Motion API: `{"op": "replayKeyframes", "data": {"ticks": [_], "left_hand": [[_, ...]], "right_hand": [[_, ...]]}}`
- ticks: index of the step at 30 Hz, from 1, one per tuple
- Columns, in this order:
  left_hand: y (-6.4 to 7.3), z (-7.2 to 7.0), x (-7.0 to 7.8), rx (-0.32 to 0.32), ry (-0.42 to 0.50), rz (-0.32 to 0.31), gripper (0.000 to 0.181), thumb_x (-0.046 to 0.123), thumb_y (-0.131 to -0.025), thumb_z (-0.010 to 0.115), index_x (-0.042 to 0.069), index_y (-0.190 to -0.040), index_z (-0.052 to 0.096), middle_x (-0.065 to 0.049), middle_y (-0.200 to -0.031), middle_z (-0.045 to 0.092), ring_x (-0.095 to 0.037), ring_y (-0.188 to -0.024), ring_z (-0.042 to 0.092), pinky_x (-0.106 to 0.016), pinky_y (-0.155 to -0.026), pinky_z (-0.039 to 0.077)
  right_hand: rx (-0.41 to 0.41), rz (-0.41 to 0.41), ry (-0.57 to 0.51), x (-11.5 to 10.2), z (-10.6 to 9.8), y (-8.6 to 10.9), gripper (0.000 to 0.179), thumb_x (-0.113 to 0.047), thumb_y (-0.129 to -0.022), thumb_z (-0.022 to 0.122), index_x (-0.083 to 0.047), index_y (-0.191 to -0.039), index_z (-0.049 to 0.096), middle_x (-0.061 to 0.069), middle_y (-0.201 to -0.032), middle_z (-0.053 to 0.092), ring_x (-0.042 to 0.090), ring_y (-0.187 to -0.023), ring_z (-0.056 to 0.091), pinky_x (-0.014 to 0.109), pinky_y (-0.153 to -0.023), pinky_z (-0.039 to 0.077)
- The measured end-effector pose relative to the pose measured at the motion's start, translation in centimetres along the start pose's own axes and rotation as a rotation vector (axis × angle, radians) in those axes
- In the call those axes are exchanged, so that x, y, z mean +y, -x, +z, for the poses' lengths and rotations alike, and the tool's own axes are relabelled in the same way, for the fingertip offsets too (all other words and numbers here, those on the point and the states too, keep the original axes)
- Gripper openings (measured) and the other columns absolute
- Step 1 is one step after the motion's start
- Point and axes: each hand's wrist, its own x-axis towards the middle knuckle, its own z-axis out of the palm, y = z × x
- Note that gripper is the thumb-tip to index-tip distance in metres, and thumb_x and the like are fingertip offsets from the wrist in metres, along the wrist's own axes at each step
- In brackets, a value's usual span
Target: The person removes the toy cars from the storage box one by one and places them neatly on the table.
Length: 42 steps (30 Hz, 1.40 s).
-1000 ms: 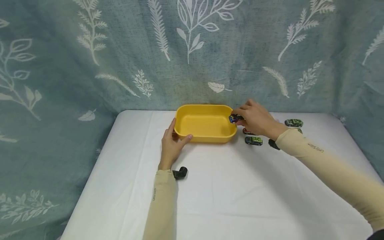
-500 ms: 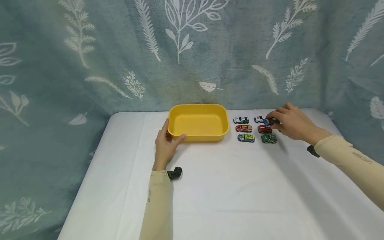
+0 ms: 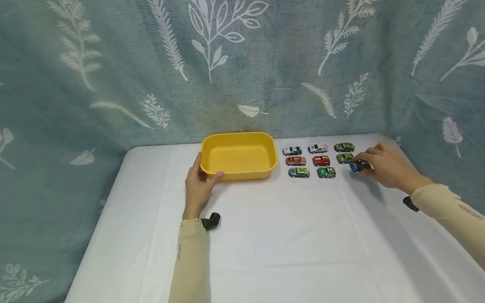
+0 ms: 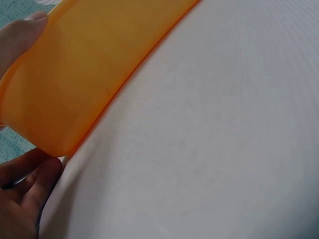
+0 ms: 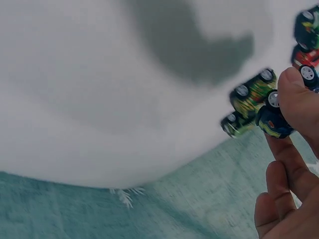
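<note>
My left hand grips the left front corner of a yellow plastic bin. In the left wrist view its thumb lies on the bin's rim, and its fingers bend in at the lower corner. At the right, my right hand pinches a dark blue toy car between thumb and fingers. That car is low over the table, just in front of a green camouflage toy car; the two overlap in the right wrist view. A second camouflage car sits behind them.
Between bin and right hand, toy cars stand in two columns: white-green, orange and lime-blue; white, red and green. A leaf-patterned curtain hangs behind the white-covered table.
My right hand has carried the blue car from the bin's right edge rightward past the two columns, to the front of the camouflage cars. My left hand keeps its grip; the head view has shifted.
</note>
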Motion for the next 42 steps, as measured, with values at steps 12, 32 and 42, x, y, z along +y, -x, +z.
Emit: {"op": "replayKeyframes", "data": {"ticks": [12, 32, 42], "left_hand": [[-0.2, -0.6, -0.1, 0.01, -0.008, 0.008, 0.098, 0.042, -0.087, 0.088, 0.029, -0.168, 0.034, -0.015, -0.125, 0.058, -0.028, -0.107, 0.058, -0.042, -0.098, 0.052], [-0.2, -0.4, 0.1, 0.004, -0.005, 0.01, 0.098, 0.04, -0.087, 0.089, 0.027, -0.168, 0.035, -0.017, -0.128, 0.059, -0.03, -0.108, 0.058, -0.043, -0.098, 0.051], [0.1, 0.1, -0.1, 0.001, -0.002, 0.007, 0.099, 0.041, -0.087, 0.089, 0.026, -0.168, 0.034, -0.016, -0.128, 0.058, -0.031, -0.108, 0.058, -0.045, -0.099, 0.052]], "right_hand": [[0.025, -0.014, 0.017, 0.0, 2.6, -0.9, 0.045, -0.019, -0.079, 0.094, -0.006, -0.119, 0.077, 0.013, -0.096, 0.074, 0.038, -0.093, 0.059, 0.057, -0.082, 0.049], [0.005, 0.028, 0.014, 0.5, 4.7, -1.3, 0.043, -0.019, -0.08, 0.094, -0.004, -0.118, 0.078, 0.017, -0.101, 0.076, 0.04, -0.096, 0.06, 0.058, -0.082, 0.049], [-0.006, 0.034, 0.028, 0.5, 4.6, -1.2, 0.045, -0.019, -0.078, 0.095, -0.004, -0.117, 0.077, 0.018, -0.101, 0.076, 0.04, -0.096, 0.06, 0.058, -0.08, 0.049]]}}
